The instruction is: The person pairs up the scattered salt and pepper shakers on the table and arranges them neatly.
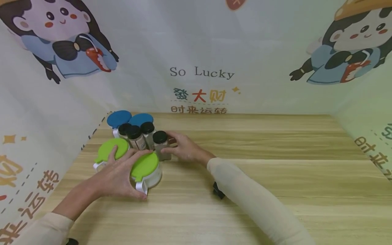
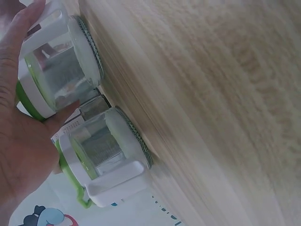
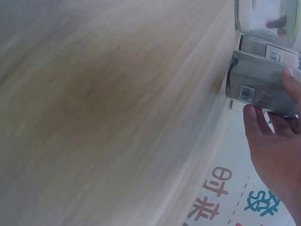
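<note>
My left hand (image 1: 114, 177) grips a clear jar with a green lid (image 1: 145, 166), thumb by its white handle and index finger along the far side of the lid. Another finger lies over the lid of a second green-lidded jar (image 1: 110, 149) to the left; in the left wrist view, this jar (image 2: 106, 146) stands beside the gripped one. My right hand (image 1: 186, 148) holds a square glass spice jar with a black cap (image 1: 160, 137) between thumb and fingers. Its barcode label shows on the spice jar (image 3: 256, 84) in the right wrist view. More black-capped spice jars (image 1: 136, 137) stand close behind.
Two blue-lidded containers (image 1: 119, 119) stand at the back left, behind the spice jars. The wooden table (image 1: 260, 136) meets a printed cloth backdrop (image 1: 202, 41) at the back and sides. A small black object (image 1: 218, 191) shows beside the right sleeve.
</note>
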`<state>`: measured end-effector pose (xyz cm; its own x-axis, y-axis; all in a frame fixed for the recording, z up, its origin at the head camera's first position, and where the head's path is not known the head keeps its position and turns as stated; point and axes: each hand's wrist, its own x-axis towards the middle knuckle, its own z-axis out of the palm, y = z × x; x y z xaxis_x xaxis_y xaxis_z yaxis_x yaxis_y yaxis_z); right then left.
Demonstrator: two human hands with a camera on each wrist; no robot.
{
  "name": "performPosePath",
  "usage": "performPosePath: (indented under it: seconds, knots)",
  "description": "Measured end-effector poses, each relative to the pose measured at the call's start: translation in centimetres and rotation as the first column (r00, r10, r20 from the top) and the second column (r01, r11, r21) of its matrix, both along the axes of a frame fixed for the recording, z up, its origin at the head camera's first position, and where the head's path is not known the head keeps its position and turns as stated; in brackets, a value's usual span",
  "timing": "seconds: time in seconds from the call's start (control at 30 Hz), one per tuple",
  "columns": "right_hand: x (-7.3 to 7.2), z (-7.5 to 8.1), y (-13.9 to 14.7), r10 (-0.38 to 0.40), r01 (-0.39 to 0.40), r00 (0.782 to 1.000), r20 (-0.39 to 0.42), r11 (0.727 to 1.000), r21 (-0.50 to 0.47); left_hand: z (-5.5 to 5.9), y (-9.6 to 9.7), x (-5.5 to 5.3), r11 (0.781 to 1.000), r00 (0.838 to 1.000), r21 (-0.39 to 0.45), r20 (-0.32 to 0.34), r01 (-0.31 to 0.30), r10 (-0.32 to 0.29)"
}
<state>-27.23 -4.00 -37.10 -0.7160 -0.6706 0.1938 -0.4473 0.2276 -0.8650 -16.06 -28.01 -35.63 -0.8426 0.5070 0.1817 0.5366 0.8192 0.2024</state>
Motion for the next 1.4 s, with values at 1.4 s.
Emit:
performPosePath:
  seconds: [1.4]
  knots:
    - [2.1, 1.3, 8.4, 0.025, -0.022, 0.998, -0.054, 0.999, 0.050, 1.0, 3.4, -0.3, 0.981, 1.000, 0.195, -0.001, -0.026, 0.027]
